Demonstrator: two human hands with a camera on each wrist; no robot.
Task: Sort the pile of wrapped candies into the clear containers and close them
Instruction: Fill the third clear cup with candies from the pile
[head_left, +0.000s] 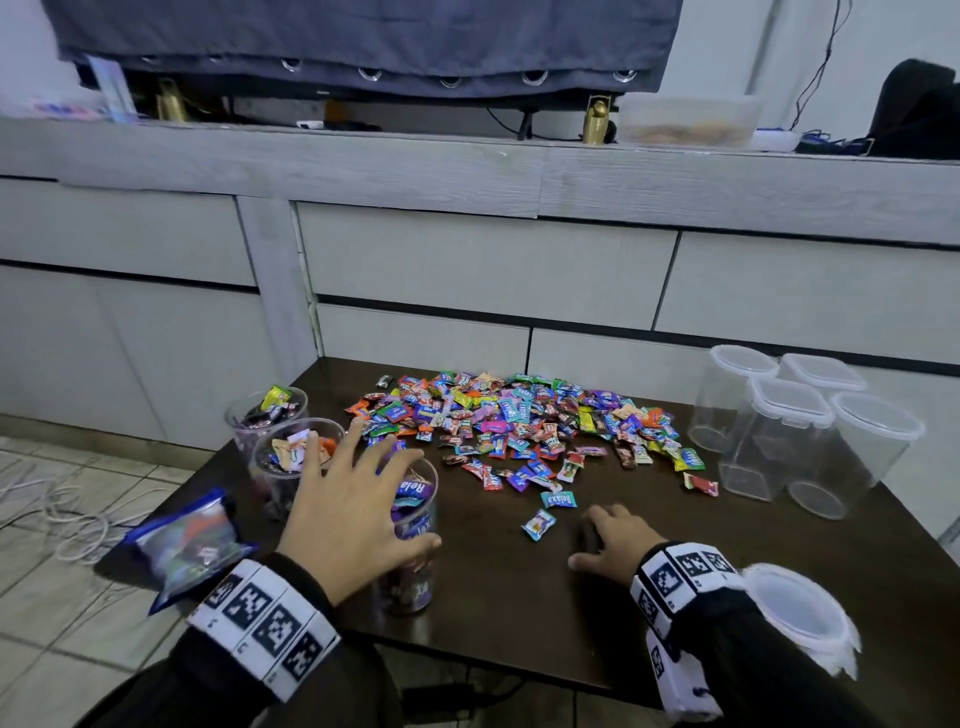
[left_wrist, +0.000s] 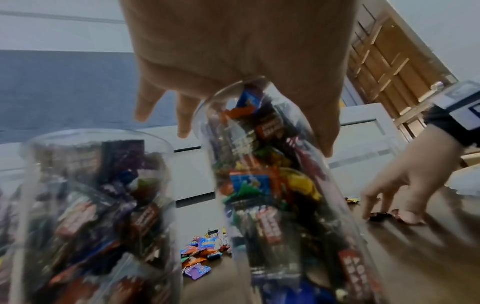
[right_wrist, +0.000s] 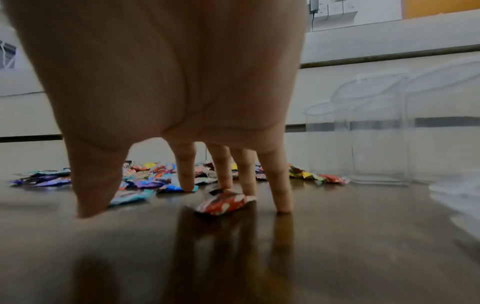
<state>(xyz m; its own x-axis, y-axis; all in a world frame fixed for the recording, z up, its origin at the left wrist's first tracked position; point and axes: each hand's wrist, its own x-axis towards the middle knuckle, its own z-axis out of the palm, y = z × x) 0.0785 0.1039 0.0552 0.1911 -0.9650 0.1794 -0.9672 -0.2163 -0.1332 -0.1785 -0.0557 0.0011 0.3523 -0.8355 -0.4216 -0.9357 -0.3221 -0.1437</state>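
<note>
Left hand (head_left: 349, 512) spreads released fingers over the nearest filled container (head_left: 410, 540), likely steadying it, while right hand (head_left: 615, 538) presses fingertips on a red-wrapped candy (right_wrist: 223, 202) against the counter (head_left: 519, 613), gathering it.

The head view looks down and forward over the worktop (head_left: 519, 597) toward the candy pile (head_left: 524, 431). Each wrist view sits low by the worktop, close behind its own fingers, facing that same pile (right_wrist: 155, 176).
</note>
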